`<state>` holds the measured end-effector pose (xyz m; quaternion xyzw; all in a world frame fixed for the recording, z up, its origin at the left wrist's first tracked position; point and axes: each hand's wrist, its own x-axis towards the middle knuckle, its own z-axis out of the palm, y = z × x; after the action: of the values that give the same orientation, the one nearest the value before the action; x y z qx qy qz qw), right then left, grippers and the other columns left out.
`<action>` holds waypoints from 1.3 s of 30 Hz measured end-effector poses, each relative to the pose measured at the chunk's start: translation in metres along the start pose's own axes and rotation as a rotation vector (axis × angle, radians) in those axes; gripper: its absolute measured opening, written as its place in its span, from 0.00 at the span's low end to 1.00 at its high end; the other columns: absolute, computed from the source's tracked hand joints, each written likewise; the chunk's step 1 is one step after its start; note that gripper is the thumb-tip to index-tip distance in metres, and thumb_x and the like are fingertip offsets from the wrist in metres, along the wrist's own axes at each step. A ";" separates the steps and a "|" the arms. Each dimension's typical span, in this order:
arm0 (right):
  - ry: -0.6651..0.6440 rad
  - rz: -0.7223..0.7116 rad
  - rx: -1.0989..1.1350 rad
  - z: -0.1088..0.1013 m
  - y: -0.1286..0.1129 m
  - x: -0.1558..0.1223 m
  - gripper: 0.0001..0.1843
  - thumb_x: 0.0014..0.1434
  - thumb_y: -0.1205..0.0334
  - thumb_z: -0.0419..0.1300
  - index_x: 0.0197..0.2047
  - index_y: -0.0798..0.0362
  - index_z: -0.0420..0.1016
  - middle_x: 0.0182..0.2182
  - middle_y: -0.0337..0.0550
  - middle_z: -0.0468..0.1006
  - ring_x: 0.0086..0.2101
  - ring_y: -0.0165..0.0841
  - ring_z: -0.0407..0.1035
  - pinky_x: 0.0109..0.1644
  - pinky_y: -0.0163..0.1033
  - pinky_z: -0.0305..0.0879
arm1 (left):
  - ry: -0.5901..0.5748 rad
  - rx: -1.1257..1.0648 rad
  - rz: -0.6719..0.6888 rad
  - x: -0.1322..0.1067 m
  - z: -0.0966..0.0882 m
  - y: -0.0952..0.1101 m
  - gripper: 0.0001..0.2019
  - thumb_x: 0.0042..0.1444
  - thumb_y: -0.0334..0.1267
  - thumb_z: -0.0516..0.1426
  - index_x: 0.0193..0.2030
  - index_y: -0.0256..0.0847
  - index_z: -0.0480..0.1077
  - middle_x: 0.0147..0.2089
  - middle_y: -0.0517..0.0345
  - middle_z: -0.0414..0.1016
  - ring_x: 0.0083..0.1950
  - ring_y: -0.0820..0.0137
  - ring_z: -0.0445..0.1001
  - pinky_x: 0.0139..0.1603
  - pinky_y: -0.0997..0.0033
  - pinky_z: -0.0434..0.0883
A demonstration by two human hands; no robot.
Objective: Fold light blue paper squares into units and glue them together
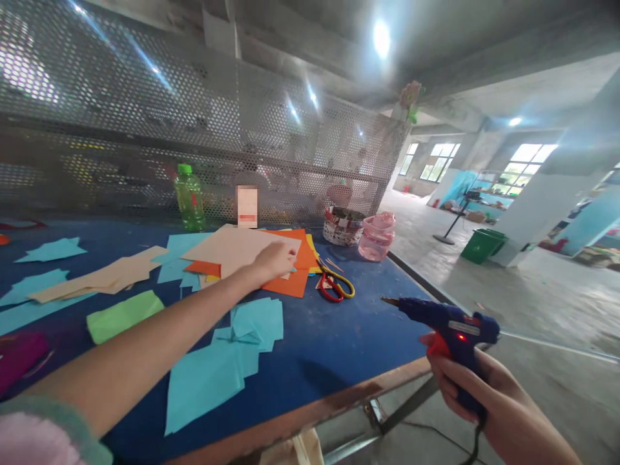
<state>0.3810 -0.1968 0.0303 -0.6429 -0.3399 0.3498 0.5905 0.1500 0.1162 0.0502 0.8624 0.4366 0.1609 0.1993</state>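
Observation:
My right hand point(460, 381) grips a dark blue hot glue gun point(450, 323) by its handle, with fingers at the orange trigger. The gun's red light glows, and its nozzle points left over the table's edge area. My left hand point(276, 261) reaches across the table with fingers curled together above an orange sheet point(295, 284) and a stack of cream paper point(227, 248). A tiny bluish bit shows at its fingertips, too small to name. Right of that hand lie scissors point(334, 287) with one red and one yellow handle. Light blue sheets point(208, 381) lie nearer me.
A green-capped bottle point(190, 200), a woven basket point(341, 229) and a pink transparent jar point(376, 237) stand along the back by a perforated metal screen point(290, 148). Green paper point(124, 315) lies at left. A cord hangs from the glue gun. A green bin point(483, 245) stands on the floor.

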 end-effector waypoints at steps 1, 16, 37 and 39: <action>-0.022 0.004 -0.004 0.005 -0.002 0.001 0.29 0.50 0.38 0.76 0.41 0.56 0.80 0.20 0.34 0.65 0.20 0.24 0.56 0.23 0.32 0.47 | -0.001 0.002 -0.040 0.008 -0.004 -0.014 0.18 0.69 0.45 0.62 0.62 0.41 0.72 0.62 0.48 0.75 0.57 0.57 0.78 0.55 0.50 0.79; -0.244 0.023 0.005 0.052 -0.015 0.031 0.28 0.52 0.41 0.75 0.43 0.57 0.79 0.21 0.30 0.64 0.19 0.23 0.54 0.23 0.33 0.48 | -0.128 -0.051 -0.077 0.022 0.010 -0.062 0.19 0.68 0.46 0.62 0.61 0.39 0.73 0.62 0.49 0.75 0.56 0.55 0.78 0.54 0.51 0.79; -0.751 -0.219 -0.108 0.176 -0.054 0.115 0.22 0.55 0.48 0.73 0.44 0.56 0.79 0.33 0.41 0.80 0.23 0.23 0.61 0.24 0.33 0.57 | 0.047 -0.355 -0.139 -0.122 -0.034 -0.066 0.15 0.72 0.48 0.49 0.56 0.43 0.67 0.35 0.59 0.77 0.35 0.67 0.74 0.37 0.69 0.72; -0.760 -0.237 -0.136 0.183 -0.046 0.119 0.24 0.55 0.46 0.73 0.45 0.57 0.80 0.39 0.45 0.82 0.25 0.24 0.63 0.26 0.32 0.59 | 0.059 -0.337 -0.149 -0.132 -0.033 -0.070 0.19 0.70 0.50 0.48 0.59 0.43 0.66 0.36 0.58 0.76 0.36 0.65 0.74 0.37 0.68 0.71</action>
<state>0.2870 0.0033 0.0600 -0.4618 -0.6281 0.4689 0.4151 0.0123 0.0531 0.0320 0.7771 0.4717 0.2417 0.3394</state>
